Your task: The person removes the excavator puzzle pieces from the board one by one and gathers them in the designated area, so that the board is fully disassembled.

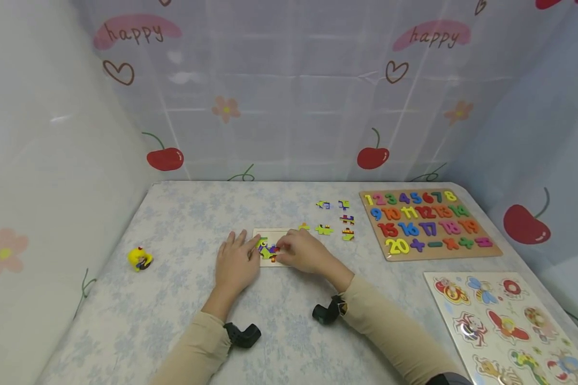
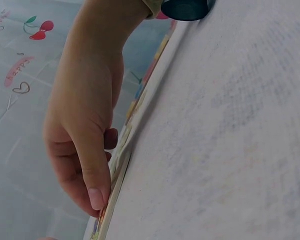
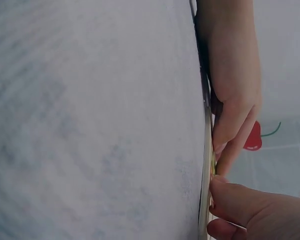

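Observation:
A small pale puzzle board lies flat on the table, with several colourful pieces fitted at its left side. At its left edge my left hand rests with fingers spread, the index finger and thumb touching the board. My right hand reaches over the board's right part. Its thumb and index finger pinch at a puzzle piece low on the board, mostly hidden by the fingertips. In the right wrist view, the left hand and right hand nearly meet over the board edge.
Loose puzzle pieces lie beyond and right of the board. A number board stands at back right; an insect picture board lies at front right. A yellow toy figure sits at left. Patterned curtains enclose the table.

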`<move>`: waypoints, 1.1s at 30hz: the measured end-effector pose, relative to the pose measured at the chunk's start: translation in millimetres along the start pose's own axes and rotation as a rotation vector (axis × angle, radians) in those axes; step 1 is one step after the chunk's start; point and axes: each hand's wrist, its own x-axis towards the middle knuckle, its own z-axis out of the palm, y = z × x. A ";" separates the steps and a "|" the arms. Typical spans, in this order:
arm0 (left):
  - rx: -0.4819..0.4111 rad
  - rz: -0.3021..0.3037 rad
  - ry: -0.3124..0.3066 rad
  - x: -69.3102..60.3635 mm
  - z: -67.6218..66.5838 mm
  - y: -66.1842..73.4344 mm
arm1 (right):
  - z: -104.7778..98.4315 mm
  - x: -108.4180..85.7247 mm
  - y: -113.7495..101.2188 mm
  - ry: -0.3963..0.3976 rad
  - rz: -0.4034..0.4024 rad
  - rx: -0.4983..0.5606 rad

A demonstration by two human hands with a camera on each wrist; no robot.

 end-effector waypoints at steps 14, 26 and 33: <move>0.000 -0.016 -0.016 -0.2 -0.6 1.1 | 1.4 4.9 1.4 0.011 0.096 0.259; 0.006 -0.030 -0.014 -0.1 0.0 0.9 | -1.4 1.8 5.8 0.020 0.198 0.489; -0.002 -0.035 -0.012 -1.2 -0.1 2.5 | -18.0 -1.0 21.7 0.061 0.225 0.508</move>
